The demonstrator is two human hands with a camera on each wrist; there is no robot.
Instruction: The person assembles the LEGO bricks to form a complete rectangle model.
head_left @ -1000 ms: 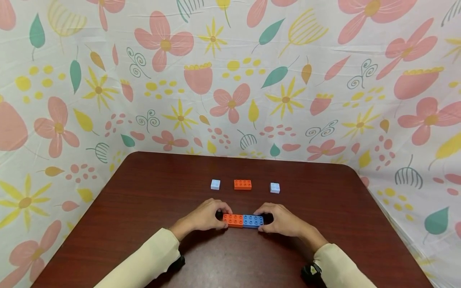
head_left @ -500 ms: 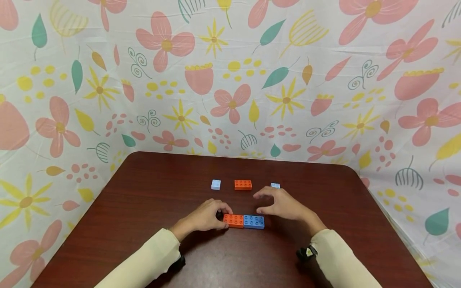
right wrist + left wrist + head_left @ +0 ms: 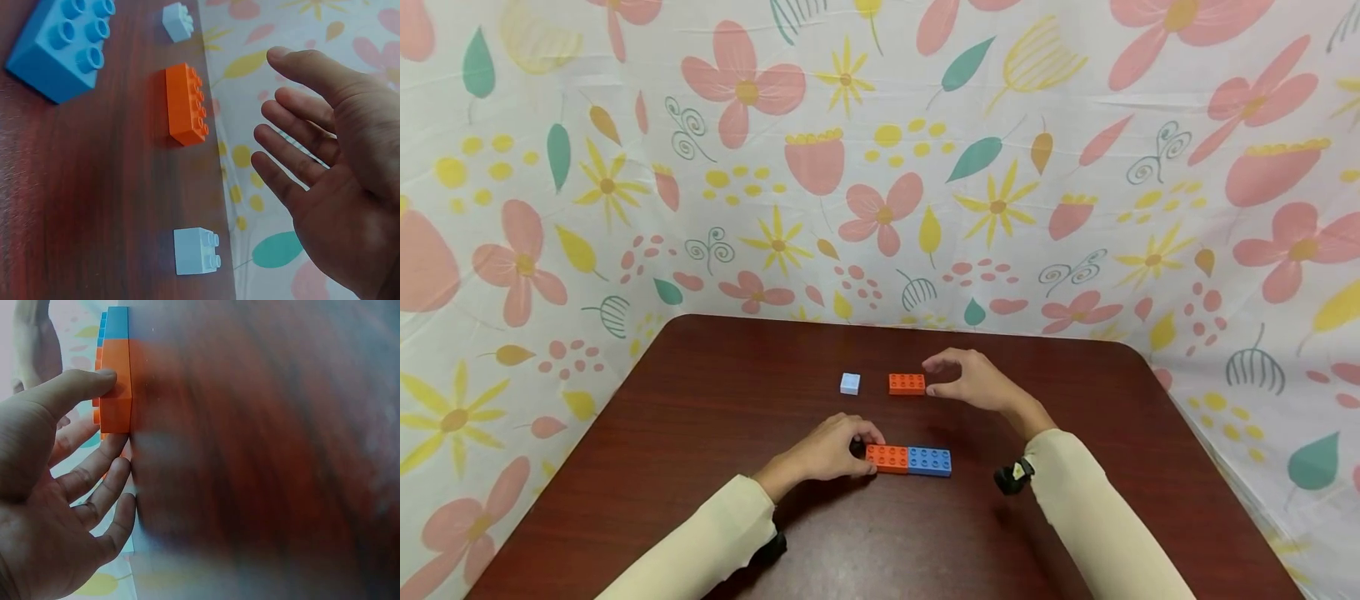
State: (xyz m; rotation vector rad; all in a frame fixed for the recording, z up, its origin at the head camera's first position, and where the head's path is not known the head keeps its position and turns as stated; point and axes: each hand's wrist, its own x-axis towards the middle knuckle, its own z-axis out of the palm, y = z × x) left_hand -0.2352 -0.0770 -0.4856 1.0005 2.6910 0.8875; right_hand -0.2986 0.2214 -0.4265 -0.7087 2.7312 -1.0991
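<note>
My left hand (image 3: 831, 448) pinches the left end of an orange toy brick (image 3: 887, 458), thumb on its near side and a finger on the far side. A blue brick (image 3: 929, 462) sits end to end against it, studs up. In the left wrist view, the thumb lies across the orange side (image 3: 116, 387). Farther back, my right hand (image 3: 976, 381) is held over the table beside a second orange brick (image 3: 907, 384). Its fingers are spread with nothing between them. The right wrist view shows this orange brick (image 3: 185, 105) apart from the hand.
A small pale blue brick (image 3: 850, 383) stands left of the back orange brick. Another pale brick (image 3: 195, 251) shows in the right wrist view; my right hand hides it in the head view. The dark wooden table (image 3: 737, 358) ends at a flowered cloth (image 3: 880, 167).
My right hand has let go of the blue brick, lifted, and moved back toward the rear orange brick, covering the right pale brick. The left hand stays on the front orange brick.
</note>
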